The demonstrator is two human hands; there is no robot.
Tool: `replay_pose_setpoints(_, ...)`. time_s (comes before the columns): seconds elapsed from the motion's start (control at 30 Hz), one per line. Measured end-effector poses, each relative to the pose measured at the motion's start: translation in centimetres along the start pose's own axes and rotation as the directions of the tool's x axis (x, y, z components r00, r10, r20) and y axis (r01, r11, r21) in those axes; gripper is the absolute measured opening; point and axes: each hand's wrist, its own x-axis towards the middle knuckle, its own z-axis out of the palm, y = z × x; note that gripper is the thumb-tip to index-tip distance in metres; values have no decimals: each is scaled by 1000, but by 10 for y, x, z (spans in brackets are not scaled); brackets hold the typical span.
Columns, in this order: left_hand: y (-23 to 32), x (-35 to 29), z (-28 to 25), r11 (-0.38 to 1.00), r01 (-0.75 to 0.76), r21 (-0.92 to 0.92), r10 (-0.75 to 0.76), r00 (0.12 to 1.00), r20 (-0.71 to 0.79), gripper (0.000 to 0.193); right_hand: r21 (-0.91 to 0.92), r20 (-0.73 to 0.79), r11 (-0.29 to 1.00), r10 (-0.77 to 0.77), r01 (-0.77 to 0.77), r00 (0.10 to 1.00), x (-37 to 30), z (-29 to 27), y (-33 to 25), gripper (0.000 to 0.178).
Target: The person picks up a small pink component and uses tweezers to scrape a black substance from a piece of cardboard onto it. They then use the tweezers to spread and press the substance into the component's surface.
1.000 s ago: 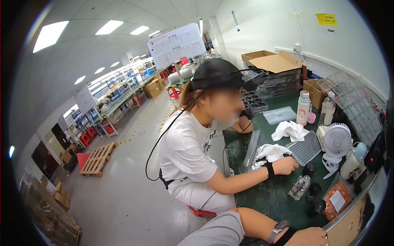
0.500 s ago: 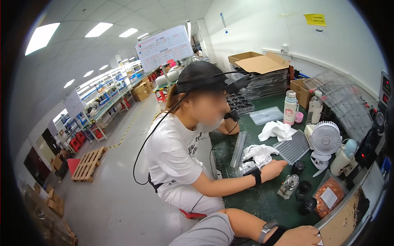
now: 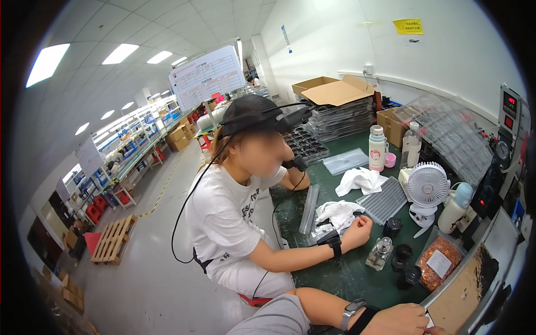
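My left hand [image 3: 397, 320], with a grey watch and black strap at the wrist, rests at the bottom of the view. Its fingers are bent together against a small white piece [image 3: 429, 320] beside a tan board [image 3: 455, 304]. The fingertips are partly hidden, so what they grip is unclear. Of my right hand [image 3: 437, 331] only a bit of finger shows at the lower edge, next to the white piece. Beyond my left hand stand a small glass bottle [image 3: 379, 254] with a metal top and several black round parts [image 3: 402, 257].
On the left sits a co-worker [image 3: 226, 215], one hand [image 3: 357, 233] raised over the green table [image 3: 335, 285]. White cloths [image 3: 338, 214], a ribbed grey tray [image 3: 385, 200], a fan [image 3: 427, 187], bottles and a bag of copper-coloured parts [image 3: 441, 261] occupy the tabletop. Clear trays [image 3: 343, 117] are stacked behind.
The whole view has shifted, so things appear farther left. A bit of my right hand has come in at the lower edge. The co-worker's hand is drawn back, fingers curled up.
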Motion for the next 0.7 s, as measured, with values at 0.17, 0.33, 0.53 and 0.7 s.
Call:
replay_pose_setpoints(0.17, -1, 0, 0, 1000, 6, 0, -6, 1000, 21, 17, 21, -2, 1000, -7, 7, 1000, 1, -1, -1, 50)
replay_pose_setpoints(0.33, -2, -1, 1, 999, 1, -42, -1, 1000, -9, 17, 33, -7, 999, -30, 30, 1000, 1, -1, 1, 43)
replay_pose_setpoints(0.53, -4, 0, 2, 999, -2, -54, 1, 1000, -15, 16, 54, -21, 998, -27, 29, 999, 0, -2, -1, 40)
replay_pose_setpoints(0.7, -3, -1, 1, 998, 1, -64, -2, 1000, -23, 15, 42, 6, 999, -12, 12, 1000, 1, -4, -3, 34)
